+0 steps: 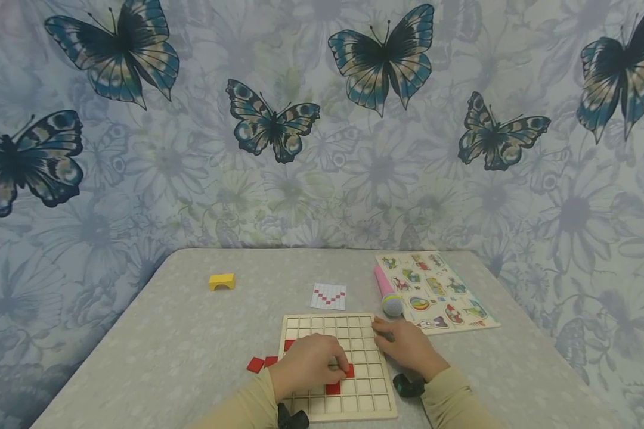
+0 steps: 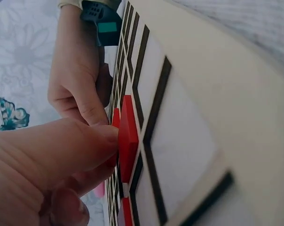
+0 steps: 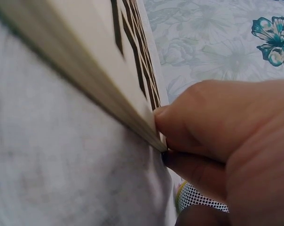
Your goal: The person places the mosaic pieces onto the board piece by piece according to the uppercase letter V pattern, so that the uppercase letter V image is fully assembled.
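A wooden grid board (image 1: 362, 413) lies on the table with red square tiles in some cells. My left hand (image 1: 309, 362) is over the board, its thumb and fingers pinching a red tile (image 1: 350, 370) at a cell right of the middle. Just below and left of it, another red tile (image 1: 333, 389) sits in a cell; in the left wrist view this nearer tile (image 2: 128, 141) partly hides the pinched one. My right hand (image 1: 408, 345) grips the board's right edge near the far corner, with a finger on top of the rim (image 3: 132, 117). More cells are hidden beneath my left hand.
Loose red tiles (image 1: 255, 364) lie left of the board. Behind it is a pattern card (image 1: 328, 296) with red squares in a V. A toy microphone (image 1: 389, 295) rests against a picture puzzle board (image 1: 445, 289) on the right. A yellow arch block (image 1: 222, 281) stands far left.
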`<state>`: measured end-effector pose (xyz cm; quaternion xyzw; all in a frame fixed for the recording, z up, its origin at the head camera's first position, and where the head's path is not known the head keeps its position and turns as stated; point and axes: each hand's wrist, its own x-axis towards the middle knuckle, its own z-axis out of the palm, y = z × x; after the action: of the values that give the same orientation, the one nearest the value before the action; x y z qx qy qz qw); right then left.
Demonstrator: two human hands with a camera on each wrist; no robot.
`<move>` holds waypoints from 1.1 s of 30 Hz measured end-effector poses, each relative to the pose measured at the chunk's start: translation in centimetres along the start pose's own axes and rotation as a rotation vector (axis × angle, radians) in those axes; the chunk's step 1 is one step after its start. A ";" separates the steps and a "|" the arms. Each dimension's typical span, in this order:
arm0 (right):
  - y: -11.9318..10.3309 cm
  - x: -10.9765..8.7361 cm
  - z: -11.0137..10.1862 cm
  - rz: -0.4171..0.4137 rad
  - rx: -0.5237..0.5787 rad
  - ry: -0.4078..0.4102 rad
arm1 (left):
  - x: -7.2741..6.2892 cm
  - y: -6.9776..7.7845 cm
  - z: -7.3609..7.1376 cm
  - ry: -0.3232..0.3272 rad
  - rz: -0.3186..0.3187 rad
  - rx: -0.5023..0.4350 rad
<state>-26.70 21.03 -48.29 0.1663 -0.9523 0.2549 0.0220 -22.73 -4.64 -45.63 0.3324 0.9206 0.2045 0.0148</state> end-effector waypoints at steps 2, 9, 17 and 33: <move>-0.1 0.0 0.0 0.001 -0.004 -0.003 | 0.0 0.1 0.0 -0.003 -0.001 0.009; -0.1 0.1 0.1 0.013 -0.011 0.002 | -0.2 -0.2 0.3 0.020 0.009 0.023; -0.1 -0.1 -0.1 0.011 0.007 -0.002 | -2.3 -2.2 -2.7 0.081 0.006 -0.145; -0.2 -0.2 -0.1 0.008 -0.009 0.002 | -9.9 -12.9 -4.8 0.008 -0.155 -0.415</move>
<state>-26.47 20.95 -48.09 0.1622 -0.9541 0.2507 0.0226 -23.63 -21.52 -47.32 0.2496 0.8817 0.3890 0.0948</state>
